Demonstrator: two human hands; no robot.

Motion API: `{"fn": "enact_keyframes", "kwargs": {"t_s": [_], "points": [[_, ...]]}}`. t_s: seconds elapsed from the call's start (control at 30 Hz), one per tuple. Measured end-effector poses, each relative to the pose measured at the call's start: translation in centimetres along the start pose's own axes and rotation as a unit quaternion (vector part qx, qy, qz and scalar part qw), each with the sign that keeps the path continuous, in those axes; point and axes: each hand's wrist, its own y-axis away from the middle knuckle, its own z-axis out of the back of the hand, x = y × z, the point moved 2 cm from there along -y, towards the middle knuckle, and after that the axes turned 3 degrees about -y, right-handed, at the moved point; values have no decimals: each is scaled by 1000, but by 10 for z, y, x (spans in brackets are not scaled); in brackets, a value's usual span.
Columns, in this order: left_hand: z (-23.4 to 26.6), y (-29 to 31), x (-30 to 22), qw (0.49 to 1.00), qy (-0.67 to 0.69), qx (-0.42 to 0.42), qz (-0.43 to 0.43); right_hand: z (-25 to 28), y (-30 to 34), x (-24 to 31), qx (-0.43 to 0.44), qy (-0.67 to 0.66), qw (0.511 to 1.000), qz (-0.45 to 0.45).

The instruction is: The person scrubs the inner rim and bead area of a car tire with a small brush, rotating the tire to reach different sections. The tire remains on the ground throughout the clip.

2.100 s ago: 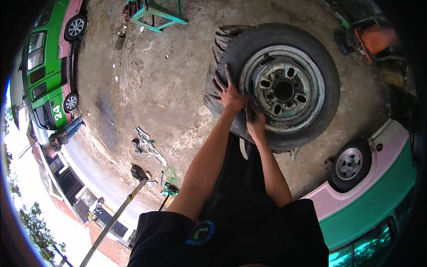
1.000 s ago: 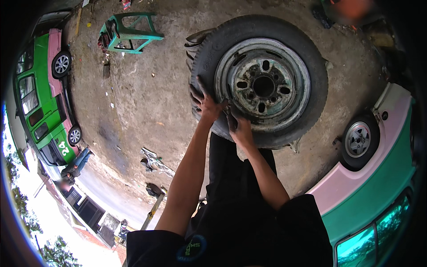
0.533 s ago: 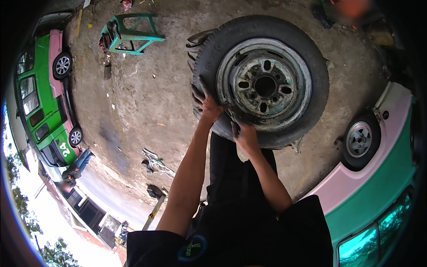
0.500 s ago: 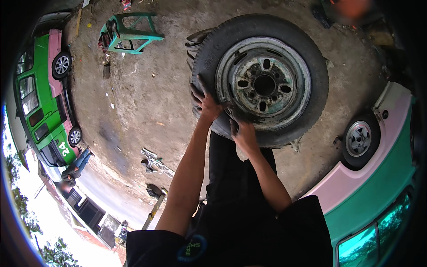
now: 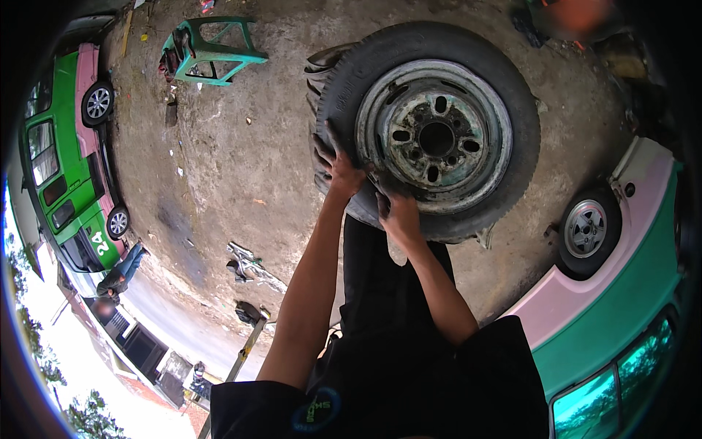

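A black tyre [image 5: 504, 80] with a worn, grimy steel wheel rim [image 5: 479, 175] is in front of me, its slotted face toward me. My left hand [image 5: 342, 174] rests on the tyre's sidewall at the near left, long fingers spread toward its outer edge and thumb reaching to the rim. Beside it, my right hand [image 5: 398, 212] is closed at the lower left edge of the rim, thumb raised. Dark grime covers the fingers of both hands. Whatever lies between the right fingertips is hidden.
A green plastic stool [image 5: 219, 55] stands far left. Metal tools [image 5: 252, 267] lie on the ground left of my legs. A green-and-pink van [image 5: 69, 154] is parked at left, with a person [image 5: 121, 278] near it. Another pink-and-green vehicle [image 5: 585, 296] sits close at right.
Both hands stay at nearly the same spots on the tyre and rim, with only slight finger movement. The surroundings at left have shifted a little leftward in view.
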Motion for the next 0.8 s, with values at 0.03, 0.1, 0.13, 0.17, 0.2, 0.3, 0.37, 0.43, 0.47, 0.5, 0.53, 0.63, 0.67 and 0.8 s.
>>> {"fn": "enact_keyframes", "kwargs": {"t_s": [0.03,0.1,0.13,0.17,0.2,0.3,0.37,0.43,0.47,0.5,0.53,0.63,0.67,0.8], "points": [[0,1,-2,999,-28,-14,8,0,1,1,-3,1,1000,-10],[1,2,-8,999,-18,-23,17,0,2,2,-5,6,1000,-3],[2,3,-11,999,-14,-25,23,0,2,3,-12,8,1000,0],[2,4,-13,999,-17,-17,42,0,4,3,-3,12,1000,-13],[3,4,-14,998,-19,-11,61,0,4,3,0,16,1000,-17],[3,3,-15,997,-25,1,75,1,6,2,13,27,999,-36],[4,2,-15,998,-26,3,62,3,5,2,11,18,999,-33],[4,1,-16,998,-20,1,53,4,4,0,0,8,1000,-24],[4,1,-17,998,-20,-4,54,3,3,0,7,8,1000,-24],[4,0,-18,998,-29,-14,57,3,3,-1,10,10,999,-30],[5,1,-19,997,-37,-7,61,3,2,-1,-3,6,1000,-13],[7,1,-19,995,-59,44,75,3,3,0,-28,4,1000,-4],[9,1,-17,992,-64,62,84,3,4,1,-30,2,1000,1],[8,-4,-10,997,-28,54,49,2,5,2,16,25,999,-20]]}}
